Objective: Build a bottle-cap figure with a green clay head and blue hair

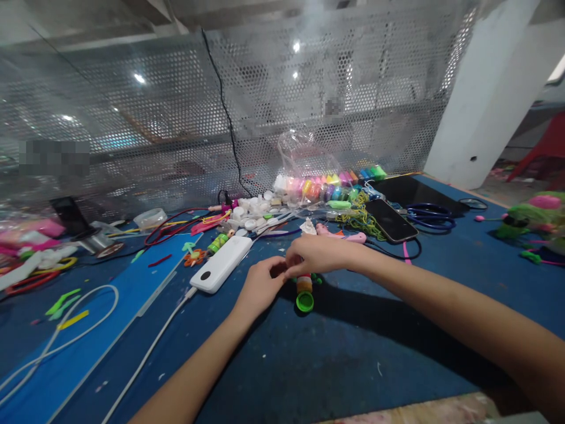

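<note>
My left hand and my right hand meet at the middle of the blue table. The fingers of both are bent and pressed together at the tips. Whatever they pinch is hidden behind the fingers. Just below my right hand lies a small cylinder in brown and orange, with a bright green, hollow-looking round end facing me. Green bits show beside it. Beyond my right hand rests a pink tool with a curved handle, partly covered by that hand.
Left of my hands are a white power bank with a cable and a green striped figure. White caps, colourful jars in clear plastic, a phone and blue loop handles lie behind. Perforated metal closes the back.
</note>
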